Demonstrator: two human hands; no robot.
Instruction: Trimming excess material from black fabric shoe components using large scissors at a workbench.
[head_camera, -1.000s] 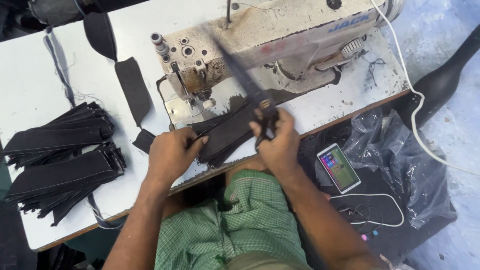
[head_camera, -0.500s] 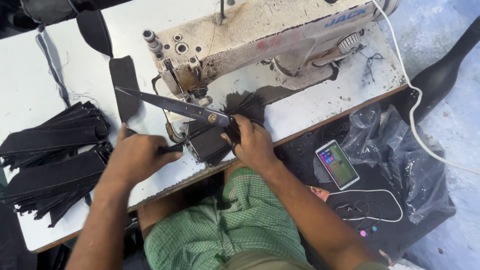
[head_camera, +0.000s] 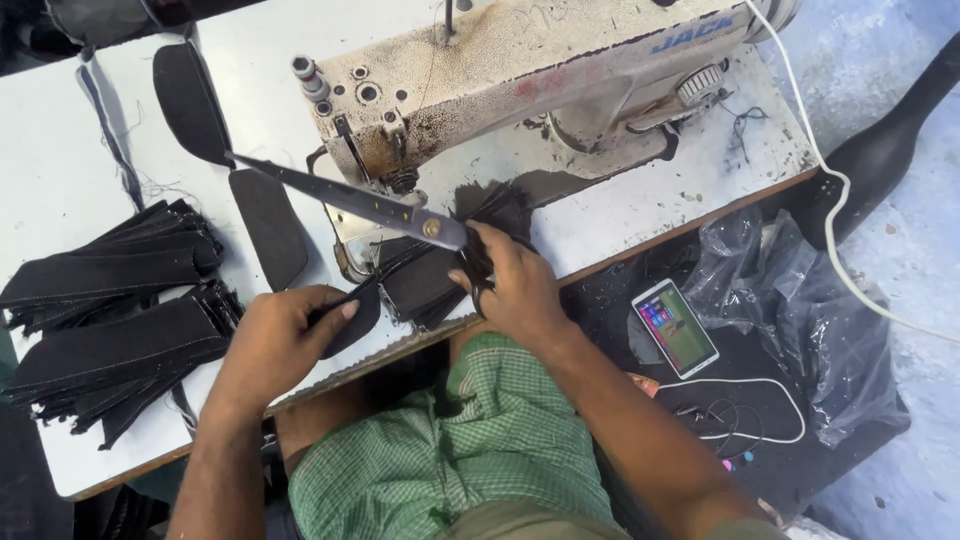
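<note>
1. Head view: right hand (head_camera: 515, 285) grips the handles of long scissors (head_camera: 350, 200), whose closed blades now point left across the sewing machine (head_camera: 520, 80); a second ago they pointed up.
2. Left hand (head_camera: 280, 345) has slid left and pinches a curved black fabric piece (head_camera: 350, 318) at the table edge (head_camera: 120, 460).
3. Stitched black pieces (head_camera: 430, 280) lie under the right hand.
4. The cut looks finished; one piece seems freed.
5. Black piles (head_camera: 110, 310) sit left.

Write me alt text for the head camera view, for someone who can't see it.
A person seated at a worn industrial sewing machine holds large scissors in the right hand while the left hand grips a black fabric piece. Stacks of black fabric pieces lie on the white table; a lit phone rests to the right.
</note>
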